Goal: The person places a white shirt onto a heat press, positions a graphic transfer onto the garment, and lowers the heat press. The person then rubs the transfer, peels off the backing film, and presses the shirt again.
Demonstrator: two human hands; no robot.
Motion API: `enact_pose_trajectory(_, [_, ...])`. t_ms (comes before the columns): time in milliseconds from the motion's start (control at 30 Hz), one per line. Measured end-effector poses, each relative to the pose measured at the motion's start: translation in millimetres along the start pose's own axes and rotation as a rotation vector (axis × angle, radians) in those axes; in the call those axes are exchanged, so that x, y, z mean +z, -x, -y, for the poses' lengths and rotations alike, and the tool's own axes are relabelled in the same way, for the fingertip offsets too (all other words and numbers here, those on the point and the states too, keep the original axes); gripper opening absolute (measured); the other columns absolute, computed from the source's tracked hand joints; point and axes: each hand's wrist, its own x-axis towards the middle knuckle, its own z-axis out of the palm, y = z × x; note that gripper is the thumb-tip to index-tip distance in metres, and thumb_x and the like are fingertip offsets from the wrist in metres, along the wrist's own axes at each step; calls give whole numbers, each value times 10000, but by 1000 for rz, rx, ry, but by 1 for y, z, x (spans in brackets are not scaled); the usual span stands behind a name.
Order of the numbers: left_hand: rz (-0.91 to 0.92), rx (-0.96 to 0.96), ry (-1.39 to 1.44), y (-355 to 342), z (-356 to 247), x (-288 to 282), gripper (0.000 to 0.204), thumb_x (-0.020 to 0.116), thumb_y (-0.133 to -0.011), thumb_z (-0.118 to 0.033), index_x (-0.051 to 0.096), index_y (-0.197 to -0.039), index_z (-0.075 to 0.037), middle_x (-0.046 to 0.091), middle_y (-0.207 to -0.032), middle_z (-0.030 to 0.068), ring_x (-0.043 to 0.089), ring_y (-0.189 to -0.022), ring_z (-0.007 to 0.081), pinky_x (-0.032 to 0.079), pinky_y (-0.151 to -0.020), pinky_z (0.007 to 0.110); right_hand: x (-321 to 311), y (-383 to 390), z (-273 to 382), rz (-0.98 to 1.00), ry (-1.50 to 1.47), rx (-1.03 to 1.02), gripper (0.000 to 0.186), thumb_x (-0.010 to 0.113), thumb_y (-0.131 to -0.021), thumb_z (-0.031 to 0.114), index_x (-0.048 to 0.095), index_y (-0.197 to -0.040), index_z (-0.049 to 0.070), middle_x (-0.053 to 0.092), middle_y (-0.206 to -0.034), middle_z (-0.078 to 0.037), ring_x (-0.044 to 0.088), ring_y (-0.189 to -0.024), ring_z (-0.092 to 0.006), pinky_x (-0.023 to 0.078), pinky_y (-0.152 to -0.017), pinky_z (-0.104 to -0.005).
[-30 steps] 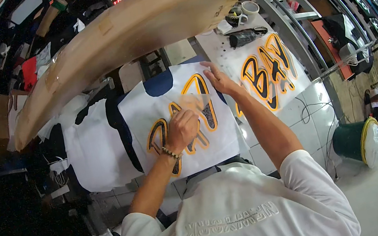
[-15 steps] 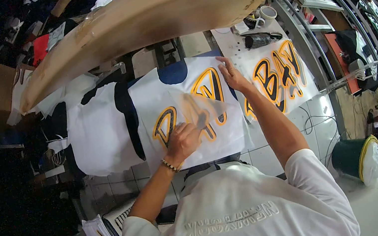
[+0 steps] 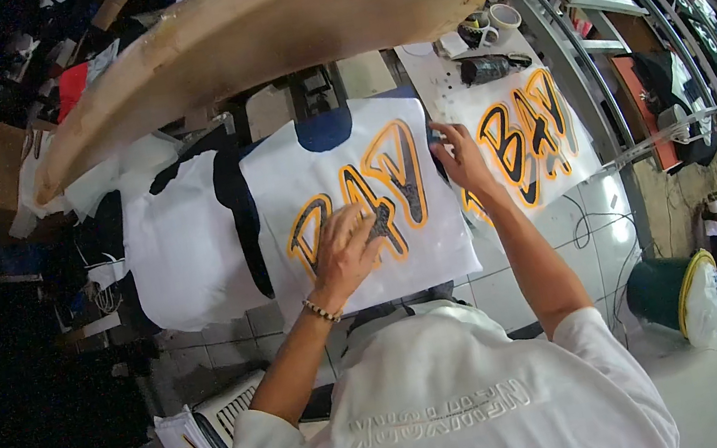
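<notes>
A white T-shirt (image 3: 423, 261) with bold black lettering outlined in orange (image 3: 410, 172) lies spread before me, a dark blue patch showing at its neck opening. My left hand (image 3: 346, 243) rests over the middle of the lettering, fingers stretched out and holding nothing I can see. By the shirt's right edge, my right hand (image 3: 461, 153) has its fingers curled round a small dark thing (image 3: 436, 135), too small to name. Farther right lies a white piece with the same lettering (image 3: 525, 137). On the left is a plain white shirt (image 3: 185, 245) with black parts.
A long, curved, tape-wrapped brown form (image 3: 277, 32) spans the far side above the work. Cups (image 3: 504, 16) and a dark bottle-like item (image 3: 485, 69) stand at the back right, beside a metal rack (image 3: 581, 70). A green bin (image 3: 664, 295) stands on the tiled floor at right.
The translucent sheet that veiled part of the lettering no longer shows over it. My left hand's fingers have straightened. My right hand has drawn slightly right and down, off the shirt's upper corner.
</notes>
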Motion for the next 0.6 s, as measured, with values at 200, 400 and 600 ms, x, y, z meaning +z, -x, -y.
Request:
enact_pose_trajectory(200, [257, -46, 70, 17, -21, -3, 299, 788, -771, -173, 686, -1027, -57, 602, -1071, 88, 570, -1030, 300, 462, -893, 417, -34, 113, 33, 36, 166, 282, 269, 713, -907, 182, 694, -1089, -15, 644, -916, -162, 646, -787, -257, 521, -684, -345])
enact_pose_trajectory(400, [225, 108, 200, 12, -49, 23, 308, 796, -767, -205, 674, -1008, -58, 597, -1039, 87, 572, -1026, 289, 460, -891, 420, -29, 155, 59, -32, -129, 552, 287, 773, -876, 216, 686, -954, -46, 641, -752, -61, 567, -663, -108, 465, -605, -271])
enact_pose_trajectory(600, [209, 69, 173, -9, -72, 46, 294, 791, -745, -227, 633, -926, -57, 593, -980, 87, 577, -989, 299, 471, -870, 429, -25, 147, 74, -69, -59, 517, 248, 755, -895, 190, 651, -849, -31, 627, -730, -40, 559, -673, -95, 455, -613, -269])
